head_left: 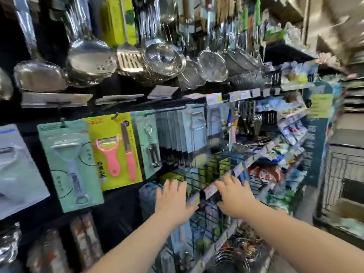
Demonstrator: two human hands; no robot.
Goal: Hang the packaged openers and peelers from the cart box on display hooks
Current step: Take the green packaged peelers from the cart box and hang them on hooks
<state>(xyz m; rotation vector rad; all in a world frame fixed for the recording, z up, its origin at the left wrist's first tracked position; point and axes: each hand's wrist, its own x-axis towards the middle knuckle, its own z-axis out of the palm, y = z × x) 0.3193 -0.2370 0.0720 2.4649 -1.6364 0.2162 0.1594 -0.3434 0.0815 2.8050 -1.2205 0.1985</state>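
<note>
My left hand (173,198) and my right hand (234,196) are both stretched out low in front of the display, backs up. My fingers (169,184) are spread wide on both and hold nothing. The left hand lies in front of the edge of a wire shelf (194,179), just beside a dark packet (147,194). The right hand is over the price tags (210,189) along that shelf's front, but the blur keeps me from telling whether it touches them. The packaged goods hang above and to the left of my hands, on hooks (63,120) against the dark back panel. Furthest left of them is a mint card (59,174) with a white peeler that has an opener at its foot. Just beside it is a yellow card (98,150) with a pink peeler and a pink-handled knife. Next comes a pale card (140,134) with a keyring opener, and then a thick row of cards (175,134) packed one behind another, the front one showing a metal opener. Over all this hang steel ladles (90,56) and strainers (163,54), close together. Far to the right stands a wire cart (342,174), too smeared for me to make out what is in it.
</note>
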